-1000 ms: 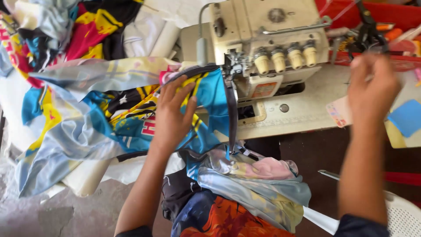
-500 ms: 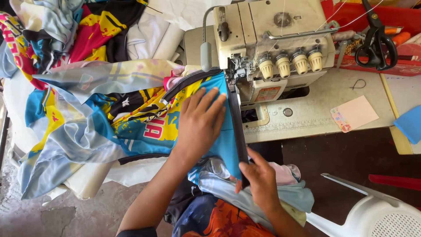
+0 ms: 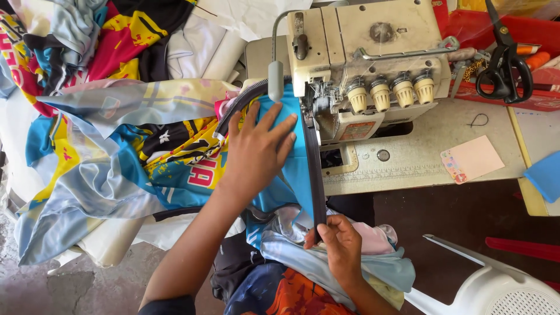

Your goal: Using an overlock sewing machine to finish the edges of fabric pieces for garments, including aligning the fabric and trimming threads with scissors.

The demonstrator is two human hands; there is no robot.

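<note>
My left hand (image 3: 256,154) lies flat, fingers spread, on a bright blue printed garment (image 3: 291,175) just left of the needle area of a cream overlock sewing machine (image 3: 367,64). A dark strip of trim (image 3: 315,175) runs along the garment's right edge from the machine toward me. My right hand (image 3: 338,245) pinches the near end of that trim and the fabric edge below the table edge. More of the garment, pale blue and pink, hangs over my lap (image 3: 350,262).
A heap of colourful printed garments (image 3: 99,116) covers the table's left side. Black scissors (image 3: 504,64) rest on a red tray (image 3: 525,35) at the back right. A pink card (image 3: 472,158) lies on the machine table (image 3: 420,163). A white plastic chair (image 3: 501,286) stands at lower right.
One second ago my right hand was raised near the scissors at the right. It came down to the garment's near edge and now grips the dark trim. My left hand stayed on the blue fabric.
</note>
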